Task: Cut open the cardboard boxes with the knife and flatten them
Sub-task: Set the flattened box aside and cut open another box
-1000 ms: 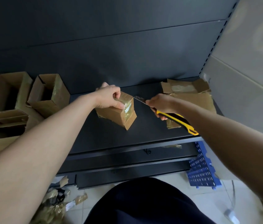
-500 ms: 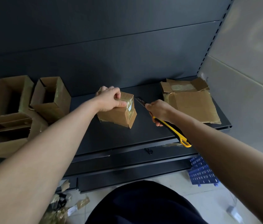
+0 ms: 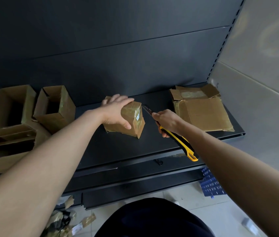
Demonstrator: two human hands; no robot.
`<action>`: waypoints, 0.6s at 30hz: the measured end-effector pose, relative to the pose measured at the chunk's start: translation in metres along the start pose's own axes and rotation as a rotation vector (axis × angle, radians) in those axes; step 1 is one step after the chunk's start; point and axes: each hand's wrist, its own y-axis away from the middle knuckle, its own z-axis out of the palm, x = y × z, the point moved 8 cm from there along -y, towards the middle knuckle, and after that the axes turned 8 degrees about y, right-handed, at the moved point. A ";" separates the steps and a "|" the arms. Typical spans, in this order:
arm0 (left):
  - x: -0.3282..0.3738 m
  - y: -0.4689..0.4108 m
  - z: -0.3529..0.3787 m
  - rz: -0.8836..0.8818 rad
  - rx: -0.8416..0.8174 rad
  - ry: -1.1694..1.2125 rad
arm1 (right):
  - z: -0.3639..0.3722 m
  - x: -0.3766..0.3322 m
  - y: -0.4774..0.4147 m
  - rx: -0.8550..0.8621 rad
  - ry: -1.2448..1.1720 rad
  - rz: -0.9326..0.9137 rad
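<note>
We pin the small taped box (image 3: 132, 111) at the centre of the black shelf (image 3: 118, 147), left hand (image 3: 116, 112) gripping over its top so it won't slide under the blade. Right hand (image 3: 167, 121) grasps the yellow utility knife (image 3: 181, 142), tip just right of it. Far right sits flattened cardboard (image 3: 203, 115), parked clear; open boxes (image 3: 54, 108) wait left.

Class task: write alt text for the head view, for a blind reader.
A left hand grips a small taped brown cardboard box on a black metal shelf, while the right hand holds a yellow-and-black utility knife beside it.
</note>
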 end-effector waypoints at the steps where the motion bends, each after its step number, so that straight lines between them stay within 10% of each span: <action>1: 0.002 0.000 -0.001 -0.001 0.000 -0.014 | -0.001 0.000 0.000 -0.004 0.002 -0.006; 18: 0.001 -0.004 -0.003 -0.041 0.080 0.120 | -0.004 -0.002 -0.004 0.017 0.012 -0.023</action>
